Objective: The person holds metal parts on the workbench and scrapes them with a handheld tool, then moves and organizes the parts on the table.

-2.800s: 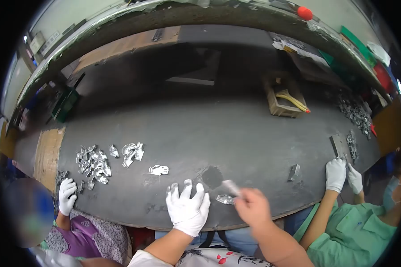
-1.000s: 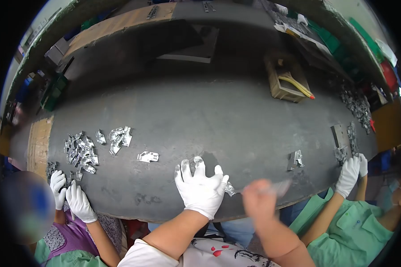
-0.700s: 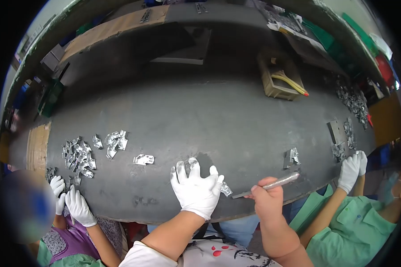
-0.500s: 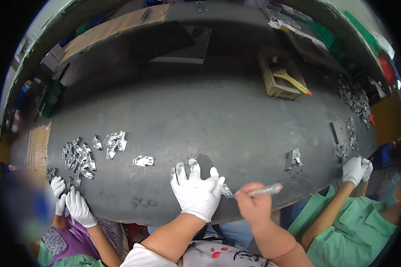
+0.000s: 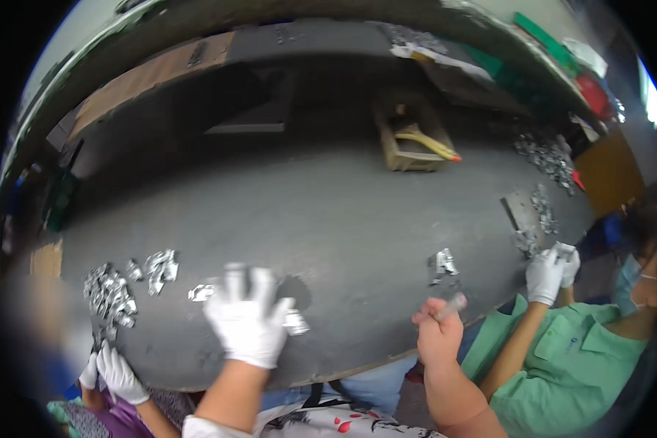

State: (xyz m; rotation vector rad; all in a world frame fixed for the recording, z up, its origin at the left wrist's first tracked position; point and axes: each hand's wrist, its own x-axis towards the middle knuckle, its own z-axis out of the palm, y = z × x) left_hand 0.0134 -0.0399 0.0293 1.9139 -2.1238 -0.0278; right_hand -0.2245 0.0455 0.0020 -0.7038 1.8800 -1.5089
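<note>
My left hand (image 5: 247, 321), in a white glove, is over the dark table with its fingers spread, blurred by motion. A small shiny bent metal part (image 5: 296, 322) lies right beside its thumb; I cannot tell whether they touch. Just beyond my fingers on the left is another flat metal part (image 5: 201, 293). My right hand (image 5: 439, 337) is bare and closed round a pale grey pen-like tool (image 5: 452, 306), whose working end is hidden. It is near the table's front edge, below a small group of metal parts (image 5: 444, 264).
Piles of metal parts (image 5: 109, 293) lie at the left, by a co-worker's gloved hands (image 5: 123, 376). At the right, another co-worker's gloved hands (image 5: 551, 274) work beside more parts (image 5: 544, 208). A plastic bin (image 5: 412, 157) with a yellow-handled tool stands farther back.
My left hand has moved left, closer to the flat part. The pen-like tool in my right hand has come away from the part by my left thumb. The whole view has shifted.
</note>
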